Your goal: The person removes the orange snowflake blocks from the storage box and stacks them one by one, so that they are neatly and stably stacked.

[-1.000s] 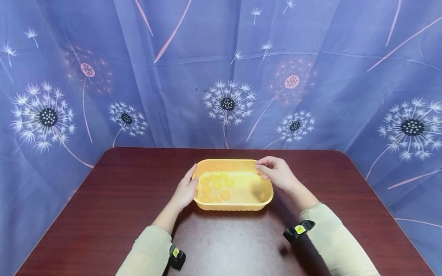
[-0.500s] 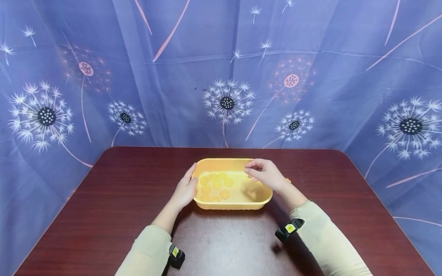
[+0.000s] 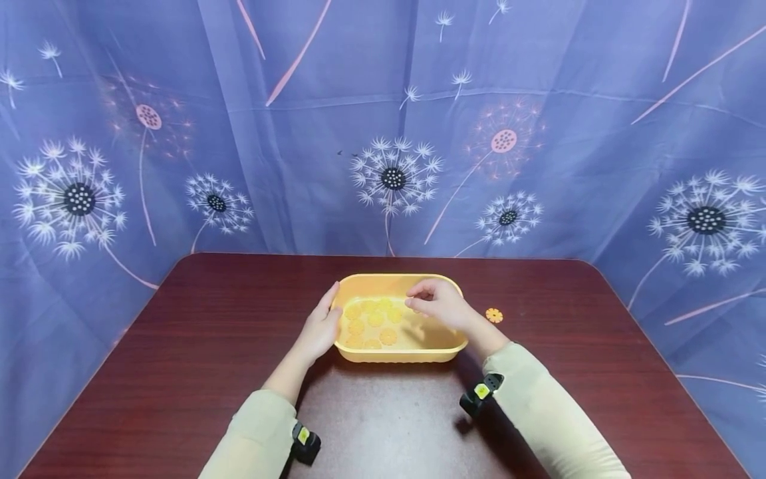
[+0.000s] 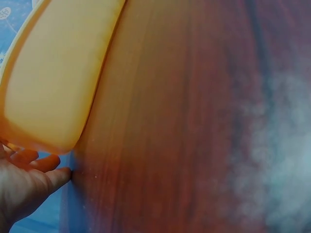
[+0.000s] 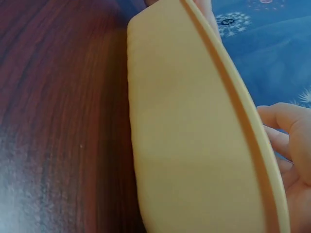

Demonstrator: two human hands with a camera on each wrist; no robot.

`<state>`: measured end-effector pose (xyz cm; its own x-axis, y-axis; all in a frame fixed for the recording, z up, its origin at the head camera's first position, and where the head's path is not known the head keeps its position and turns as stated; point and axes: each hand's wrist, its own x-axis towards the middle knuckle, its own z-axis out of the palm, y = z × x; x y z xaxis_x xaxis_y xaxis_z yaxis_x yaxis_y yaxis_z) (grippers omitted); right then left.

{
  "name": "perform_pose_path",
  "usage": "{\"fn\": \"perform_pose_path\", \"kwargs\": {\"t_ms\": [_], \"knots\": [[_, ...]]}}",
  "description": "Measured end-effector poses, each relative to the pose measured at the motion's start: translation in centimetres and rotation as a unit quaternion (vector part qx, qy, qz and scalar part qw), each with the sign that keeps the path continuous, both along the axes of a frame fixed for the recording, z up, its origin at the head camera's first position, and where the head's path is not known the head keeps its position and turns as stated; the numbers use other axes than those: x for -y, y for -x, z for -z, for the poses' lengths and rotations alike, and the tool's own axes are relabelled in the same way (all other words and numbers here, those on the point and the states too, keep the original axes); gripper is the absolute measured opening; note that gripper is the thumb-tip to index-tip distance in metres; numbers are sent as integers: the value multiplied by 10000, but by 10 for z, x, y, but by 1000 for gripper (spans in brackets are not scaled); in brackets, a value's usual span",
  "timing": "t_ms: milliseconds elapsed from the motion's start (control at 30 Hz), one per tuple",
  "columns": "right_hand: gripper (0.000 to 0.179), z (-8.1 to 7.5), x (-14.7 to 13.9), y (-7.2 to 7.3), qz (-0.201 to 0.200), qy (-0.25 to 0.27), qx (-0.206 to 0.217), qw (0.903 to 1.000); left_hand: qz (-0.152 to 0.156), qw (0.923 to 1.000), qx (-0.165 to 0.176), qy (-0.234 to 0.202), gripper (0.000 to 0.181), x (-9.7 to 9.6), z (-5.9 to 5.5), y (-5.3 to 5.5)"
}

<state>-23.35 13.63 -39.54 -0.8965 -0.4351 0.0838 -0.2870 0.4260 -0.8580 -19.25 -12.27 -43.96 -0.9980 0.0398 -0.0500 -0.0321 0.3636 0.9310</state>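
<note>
A yellow plastic tub (image 3: 395,356) stands near the middle of the table, with several yellow-orange flower-shaped discs (image 3: 376,320) mostly on the left part of its floor. My left hand (image 3: 319,329) grips the tub's left end, thumb at the rim; the left wrist view shows its fingers (image 4: 46,163) against the outer wall. Over the tub's right half hovers my right hand (image 3: 443,305), thumb and forefinger bent close together. Whether anything lies between them is hidden. In the right wrist view, the tub's wall (image 5: 189,121) partly covers those fingers.
One orange flower-shaped disc (image 3: 494,315) lies on the dark red-brown table (image 3: 239,319), right of the tub and beside my right forearm. A blue dandelion-print curtain (image 3: 311,166) hangs behind the table. Both sleeves carry a black wrist camera (image 3: 306,444).
My right hand has moved left from the tub's right rim to above its inside. The disc on the right, hidden at first, now shows past the forearm. My left hand keeps its hold.
</note>
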Motion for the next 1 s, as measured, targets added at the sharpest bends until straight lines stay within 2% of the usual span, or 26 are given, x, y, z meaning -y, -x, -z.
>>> {"fn": "perform_pose_path", "kwargs": {"t_ms": [33,167,267,533,800,1000], "knots": [[26,-3,2,-2,-30,-24,-28,10000,19,10000,20,-24,54,0,0,0],[23,1,7,-2,10,-293,-141,9995,69,9998,90,-177,53,-1,1,1],[22,15,8,7,78,-589,-250,9979,77,9997,120,-223,53,-2,0,0],[22,24,16,11,243,-988,-356,9942,75,9997,104,-205,54,-3,0,0],[26,31,18,14,409,-1063,-55,9935,122,9998,61,-165,54,-2,-2,0],[33,33,19,16,351,-971,89,9946,134,9996,68,-240,54,-1,-1,-1]]}}
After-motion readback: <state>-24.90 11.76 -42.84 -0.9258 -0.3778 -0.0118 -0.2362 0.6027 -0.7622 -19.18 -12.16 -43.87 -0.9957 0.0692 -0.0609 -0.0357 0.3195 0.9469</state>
